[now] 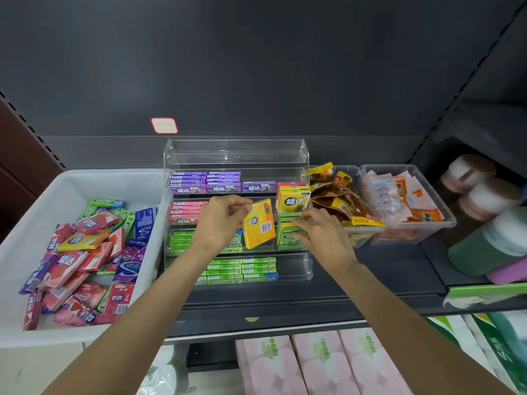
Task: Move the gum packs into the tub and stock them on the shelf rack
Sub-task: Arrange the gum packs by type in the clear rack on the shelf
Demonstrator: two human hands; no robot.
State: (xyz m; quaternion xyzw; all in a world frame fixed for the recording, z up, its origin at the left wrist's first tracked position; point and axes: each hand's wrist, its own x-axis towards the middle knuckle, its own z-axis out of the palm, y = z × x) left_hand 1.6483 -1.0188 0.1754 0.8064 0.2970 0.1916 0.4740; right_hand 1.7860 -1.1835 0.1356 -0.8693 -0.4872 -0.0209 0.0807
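Rack (305, 155): clear glossy acrylic, smooth in front of me.
Yellow gum pack (261, 226): slick printed card, pinched in my left hand (221, 220).
Tub (71, 181): white matt plastic.
Snack bins (427, 189): clear plastic.
Shelf (399, 269): dark matt painted metal.
Loose gum packs (85, 263): shiny wrappers.

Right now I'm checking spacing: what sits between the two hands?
In the head view, the yellow gum pack pinched by the left hand sits between it and the right hand.

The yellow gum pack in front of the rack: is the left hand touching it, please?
Touching. In the head view, the left hand pinches the yellow gum pack at its upper corner, holding it tilted before the clear rack.
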